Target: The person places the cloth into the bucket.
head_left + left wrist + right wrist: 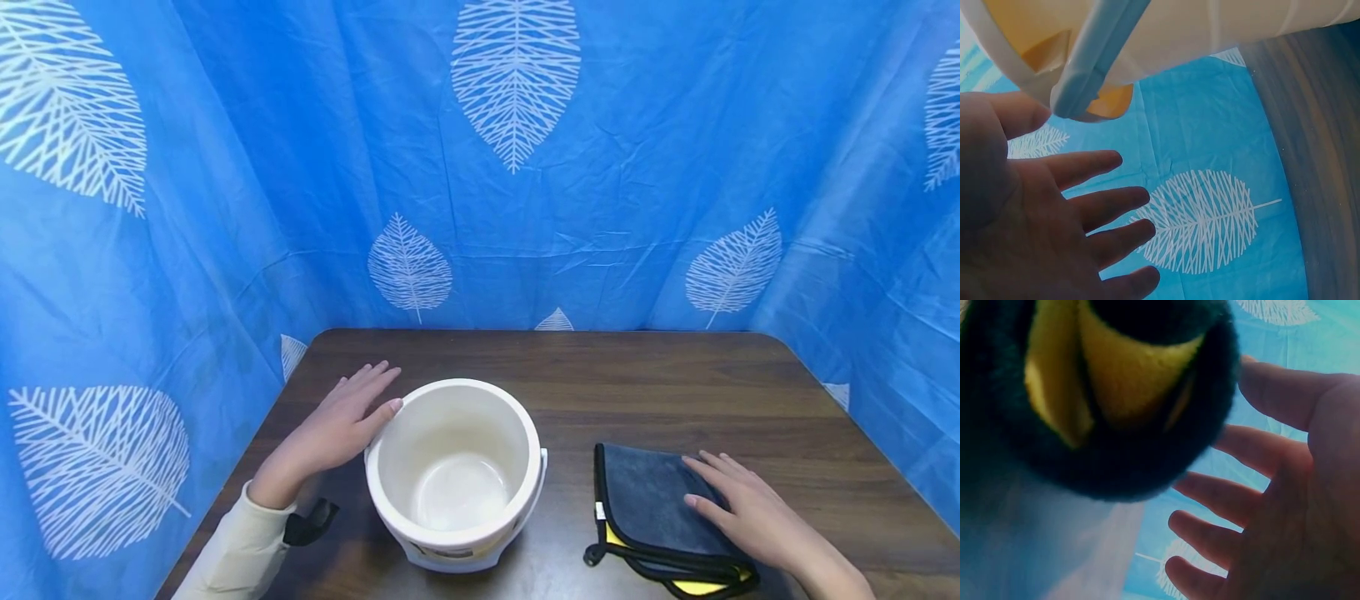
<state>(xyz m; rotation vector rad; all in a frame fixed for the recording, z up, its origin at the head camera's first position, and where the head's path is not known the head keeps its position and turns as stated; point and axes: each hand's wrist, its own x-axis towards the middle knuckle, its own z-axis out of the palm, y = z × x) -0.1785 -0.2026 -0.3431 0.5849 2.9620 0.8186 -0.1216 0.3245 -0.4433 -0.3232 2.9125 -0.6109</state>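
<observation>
A white bucket [461, 492] stands upright on the table, its inside visible from above. At its left side is my left hand [341, 429], fingers extended, with the thumb near or at the rim; the left wrist view shows this hand [1041, 206] with fingers spread below the bucket's handle [1100, 62]. Further right lies a folded grey cloth [652, 496] with black edging and a yellow underside. Over its right edge my right hand [750, 508] is held with loosely extended fingers. Close up in the right wrist view, the cloth's yellow folds [1135, 375] appear beside that hand [1285, 487].
The dark wooden table [637, 383] runs back to a blue curtain [630, 167] with white leaf prints, which also hangs at both sides. A black strap [311, 523] is by my left sleeve [236, 546]. The bucket's handle hangs down its right side.
</observation>
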